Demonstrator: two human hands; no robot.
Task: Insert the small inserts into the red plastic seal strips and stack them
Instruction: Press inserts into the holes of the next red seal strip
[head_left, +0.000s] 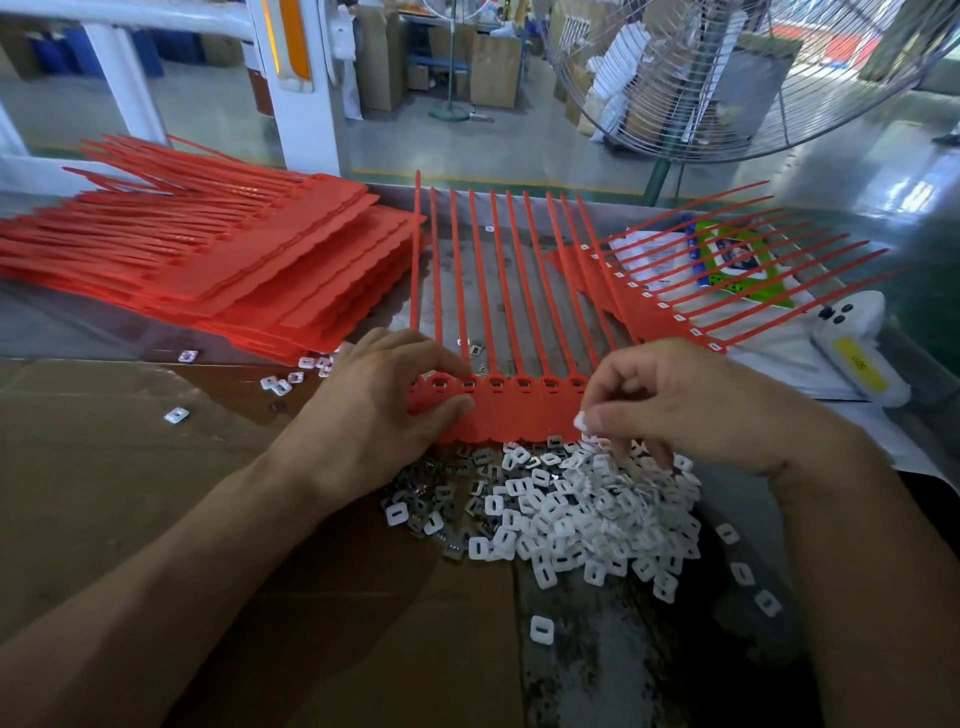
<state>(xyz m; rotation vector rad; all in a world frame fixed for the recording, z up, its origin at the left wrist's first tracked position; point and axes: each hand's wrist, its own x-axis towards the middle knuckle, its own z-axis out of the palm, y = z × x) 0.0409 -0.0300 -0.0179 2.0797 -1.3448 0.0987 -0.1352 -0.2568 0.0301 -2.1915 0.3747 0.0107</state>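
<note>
red plastic seal strip sheet (511, 415) is laid mid-table, thin tails pointing far | its left end is pinched by the left hand (374, 410) | small white plastic insert (580, 420) is pinched by right hand (691, 410) at sheet's right | pile of white inserts (571, 514) near | red stack (208, 260) far left | filled sheet (660, 301) far right

Both my bare forearms reach forward from the near corners, angled in toward each other. My left hand (374, 400) lies palm down, fingers curled over and thumb pinching against them from below. My right hand (691, 405) hovers with the wrist raised, fingers bent and drooping, thumb and forefinger tips pressed together on something small and white.
</note>
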